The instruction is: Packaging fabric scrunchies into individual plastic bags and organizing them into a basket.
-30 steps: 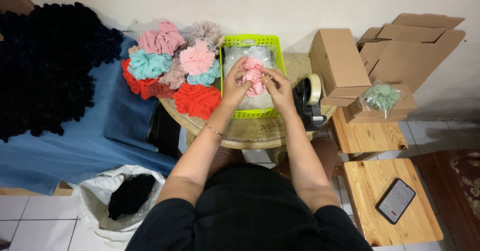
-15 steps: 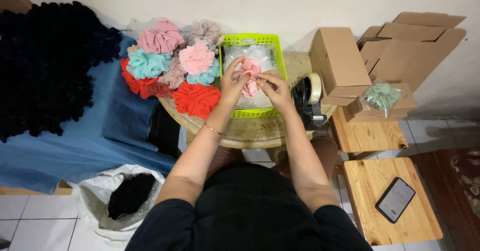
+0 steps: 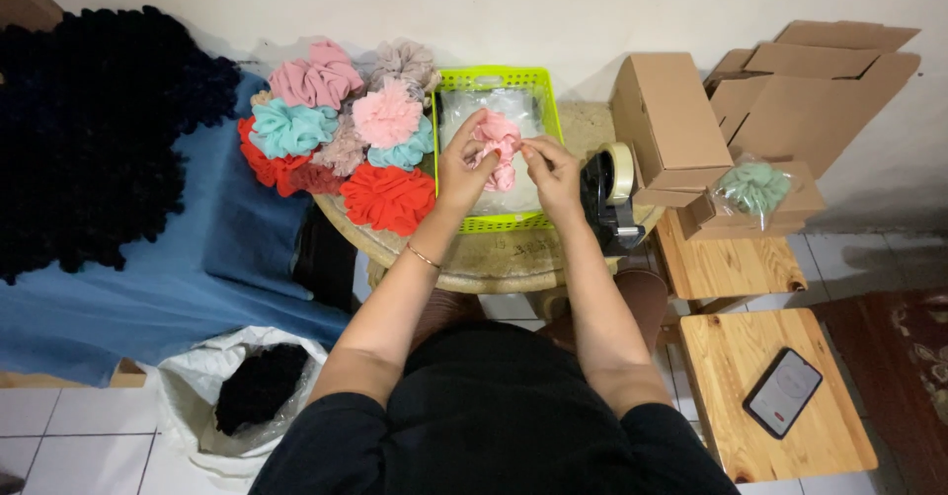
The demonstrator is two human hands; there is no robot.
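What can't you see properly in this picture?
- Head view: the pink scrunchie is partly covered by the left hand and right hand.
- White bag: its black contents are too dark to identify.
- Phone screen: too small to read.
- Black fluffy pile: cut off by the left edge.

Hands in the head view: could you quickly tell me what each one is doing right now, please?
Left hand: closed on the pink scrunchie, pinching its left side.
Right hand: closed on the same scrunchie, pinching its right side.
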